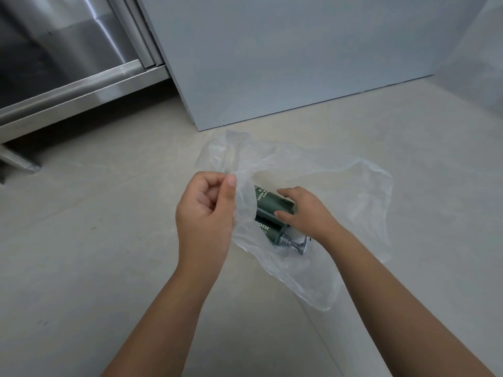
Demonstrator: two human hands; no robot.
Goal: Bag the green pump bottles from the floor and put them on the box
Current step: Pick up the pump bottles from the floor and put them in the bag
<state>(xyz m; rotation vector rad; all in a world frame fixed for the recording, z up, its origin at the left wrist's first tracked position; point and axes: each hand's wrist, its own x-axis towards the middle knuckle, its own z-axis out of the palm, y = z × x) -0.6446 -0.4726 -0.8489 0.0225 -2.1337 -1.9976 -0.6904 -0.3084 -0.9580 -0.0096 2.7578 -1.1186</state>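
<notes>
The left hand pinches the thin, crinkled rim of a clear plastic bag between thumb and curled fingers. At the bag's opening the right hand curls its fingers round a dark green cylindrical bottle lying on its side. A second green bottle lies just nearer, touching it, its silver metal pump pointing right. The bag rests on a smooth beige floor, near a flat grey panel; a brushed steel cabinet stands far left.

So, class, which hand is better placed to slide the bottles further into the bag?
Right. The right hand grips the upper green bottle at the mouth of the bag; the left hand is pinching the bag's edge open.
</notes>
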